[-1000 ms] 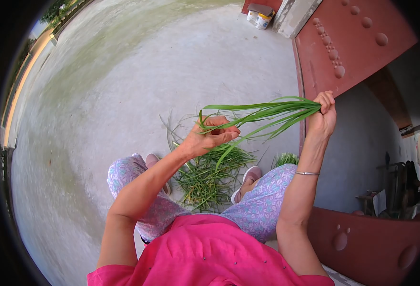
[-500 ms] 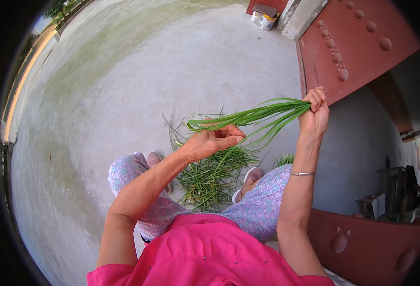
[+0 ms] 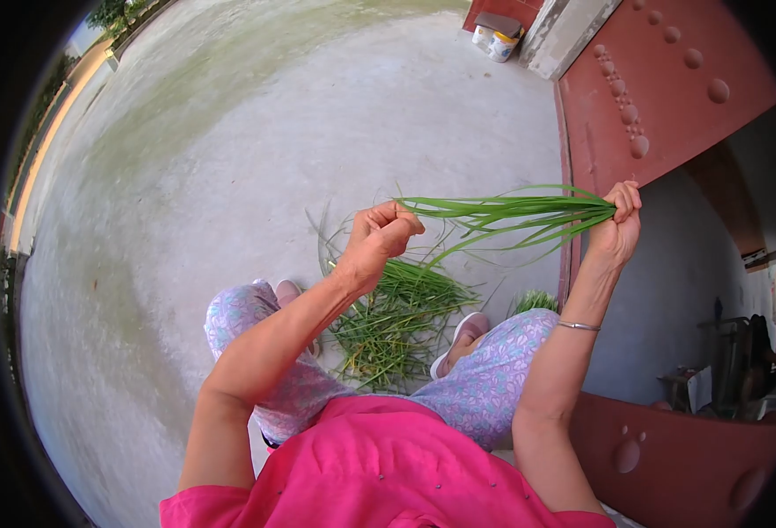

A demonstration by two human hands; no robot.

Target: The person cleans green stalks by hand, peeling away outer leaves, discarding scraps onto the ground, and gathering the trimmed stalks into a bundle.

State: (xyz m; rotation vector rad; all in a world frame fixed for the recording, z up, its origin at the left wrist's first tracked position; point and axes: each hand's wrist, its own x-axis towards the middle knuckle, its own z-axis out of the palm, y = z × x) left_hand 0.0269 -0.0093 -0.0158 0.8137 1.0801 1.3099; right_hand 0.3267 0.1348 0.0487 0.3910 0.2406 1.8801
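Observation:
My right hand (image 3: pixel 617 216), raised at the right, is closed round one end of a bunch of long green leaves (image 3: pixel 515 211). The leaves stretch leftward, nearly level, to my left hand (image 3: pixel 383 239). My left hand's thumb and fingers are pressed together at the leaf tips; whether they grip a leaf is hard to make out. Below my hands a loose heap of green leaves (image 3: pixel 392 326) lies on the ground between my feet. A smaller bunch of leaves (image 3: pixel 536 302) lies beyond my right knee.
Grey concrete ground (image 3: pixel 256 141) surrounds the heap. A red door panel (image 3: pixel 669 97) stands at the right, with a dark doorway below it. White buckets (image 3: pixel 496 42) stand by the wall at the top. My shoes (image 3: pixel 463 339) flank the heap.
My right hand has moved right, pulling the leaves straighter. My left hand has risen slightly and its fingers have closed up, and the leaf tips no longer lie across its back.

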